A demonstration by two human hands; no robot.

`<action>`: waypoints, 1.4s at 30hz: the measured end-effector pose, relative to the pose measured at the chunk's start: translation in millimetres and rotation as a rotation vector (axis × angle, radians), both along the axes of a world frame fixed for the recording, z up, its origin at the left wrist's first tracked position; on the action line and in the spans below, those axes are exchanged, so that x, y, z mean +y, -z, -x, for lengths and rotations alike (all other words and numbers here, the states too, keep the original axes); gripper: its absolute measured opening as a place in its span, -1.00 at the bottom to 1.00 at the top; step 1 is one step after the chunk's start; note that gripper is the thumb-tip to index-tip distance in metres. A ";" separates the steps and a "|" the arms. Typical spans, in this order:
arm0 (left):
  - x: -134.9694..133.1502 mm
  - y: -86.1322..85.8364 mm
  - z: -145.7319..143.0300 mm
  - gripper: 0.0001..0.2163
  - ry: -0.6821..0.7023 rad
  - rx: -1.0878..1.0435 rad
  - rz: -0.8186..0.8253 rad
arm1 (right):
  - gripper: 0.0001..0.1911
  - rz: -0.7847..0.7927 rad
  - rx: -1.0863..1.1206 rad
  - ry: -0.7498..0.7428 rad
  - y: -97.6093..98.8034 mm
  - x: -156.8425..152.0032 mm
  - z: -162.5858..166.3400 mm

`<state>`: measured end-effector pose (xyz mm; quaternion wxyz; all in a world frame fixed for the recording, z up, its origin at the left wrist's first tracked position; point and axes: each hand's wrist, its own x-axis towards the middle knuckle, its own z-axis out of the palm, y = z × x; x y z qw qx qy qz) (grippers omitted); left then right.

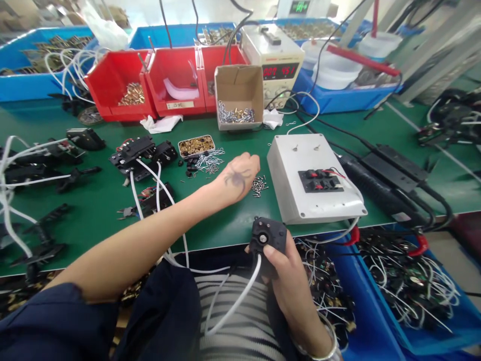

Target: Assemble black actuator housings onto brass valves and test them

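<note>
My left hand (240,176) reaches out over the green table with its fingers curled in. It is right beside a small pile of screws (259,186), and whatever its fingertips pinch is hidden. Close to my body, my right hand (289,273) grips a black plastic housing (271,231) with a round metal centre. The thumb presses on its face, and a white cable (240,311) runs down from it. Left of the left hand lie bent wire pins (209,160), small black parts (191,164) and a shallow tin of brass pieces (196,146).
A grey switch box (311,200) stands to the right. Behind are a cardboard box (239,82), red bins (116,108) and a power supply (270,50). Black assemblies with white cables (135,153) lie at left. Blue crates of wired parts (409,331) sit below the edge.
</note>
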<state>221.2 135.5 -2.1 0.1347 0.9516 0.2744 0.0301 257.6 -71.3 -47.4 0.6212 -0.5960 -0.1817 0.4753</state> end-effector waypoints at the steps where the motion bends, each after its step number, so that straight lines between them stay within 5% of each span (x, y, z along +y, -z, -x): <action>1: -10.9 -3.6 15.0 -0.80 0.011 -0.076 0.001 | -0.59 0.002 0.012 0.004 0.6 -0.1 -0.4; 3: -35.3 -9.5 45.4 -0.92 0.009 -0.430 0.142 | -0.56 0.009 0.026 0.004 2.1 -0.1 -0.8; 7: -80.2 -10.2 88.6 -0.90 0.083 -0.621 0.351 | -0.56 -0.005 -0.039 -0.014 5.2 0.2 0.4; 16: -102.1 13.5 91.7 -0.90 0.094 -0.742 0.152 | -0.61 -0.050 -0.107 0.003 2.6 3.5 6.3; 21: -98.5 15.3 95.9 -0.89 0.148 -0.696 0.096 | -0.61 -0.062 -0.091 0.032 4.3 3.0 5.2; 24: -73.2 11.7 89.2 -0.96 0.022 -0.629 0.123 | -0.61 -0.050 -0.024 0.037 5.0 2.6 4.4; 26: -48.6 10.1 75.8 -0.96 -0.056 -0.468 0.094 | -0.59 -0.053 0.026 0.030 4.5 2.6 4.5; 31: -7.6 12.2 25.5 -0.90 0.053 -0.039 0.016 | -0.52 -0.036 0.063 0.015 4.1 0.8 3.8; 36: -16.4 13.6 -2.1 -0.80 0.058 0.084 -0.042 | -0.55 -0.014 0.012 0.021 3.4 -1.8 -0.4; 42: -27.4 18.9 -1.4 -0.76 0.028 0.109 -0.084 | -0.58 -0.005 0.002 0.046 -5.3 1.3 1.1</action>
